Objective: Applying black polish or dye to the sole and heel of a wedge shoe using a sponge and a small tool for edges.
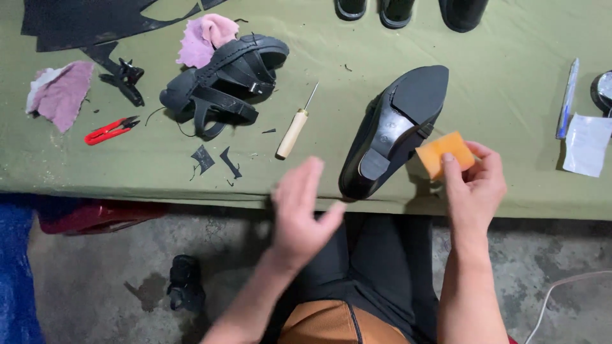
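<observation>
The right hand (pixel 475 181) pinches a small orange block of sponge or foam (pixel 445 154) between thumb and fingers, held just right of a black heeled shoe (pixel 395 130) and close to its sole; whether block and shoe touch cannot be told. The shoe lies sole-up near the near edge of the green cloth-covered counter (pixel 497 83), heel toward the person, toe pointing far and right.

The block looks light and soft, likely to give under the fingers, so a pinch across its short sides suits it. The shoe looks stiffer and heavier, with a hard moulded sole and a smooth, perhaps slippery upper; the waist between heel and forefoot, or the heel block itself, seems the firmest place to take hold.

The left hand (pixel 299 213) is open, fingers spread, holding nothing, hovering over the counter's near edge just left of the shoe; it is blurred, so its fingers are hard to make out.

Further left lie a wooden-handled awl (pixel 294 127), a black strapped sandal (pixel 220 83), red thread snips (pixel 109 130) and pink cloth scraps (pixel 60 92). The shoe's upper is mostly hidden beneath its sole. Dark shoes at the far edge are cut off, as is a round object at the far right.
</observation>
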